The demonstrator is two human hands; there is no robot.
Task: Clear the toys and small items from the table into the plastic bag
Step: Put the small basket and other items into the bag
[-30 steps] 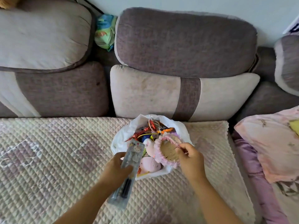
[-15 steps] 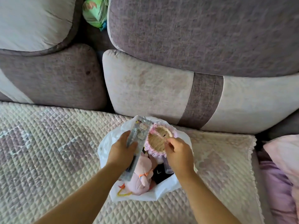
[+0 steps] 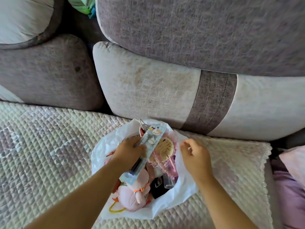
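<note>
A white plastic bag (image 3: 181, 194) lies open on the quilted sofa seat, full of toys. My left hand (image 3: 128, 150) grips a long clear packet (image 3: 146, 146) with a cartoon cat card and dark pens, holding it over the bag's mouth. A small woven basket with a pink frill (image 3: 165, 147) lies inside the bag near its far rim. My right hand (image 3: 194, 156) hovers just right of the basket with fingers loosely curled, holding nothing. A pink plush toy (image 3: 132, 197) fills the near part of the bag.
Grey and cream sofa back cushions (image 3: 148, 83) rise right behind the bag. The quilted cover (image 3: 41, 146) spreads wide to the left. Pink and purple bedding (image 3: 290, 179) lies at the right edge. A green and blue cloth (image 3: 82, 5) sits between the cushions at the top.
My right hand has let go of the frilled basket, which now rests in the bag, and has drawn off to the right. My left hand has brought the packet over the bag.
</note>
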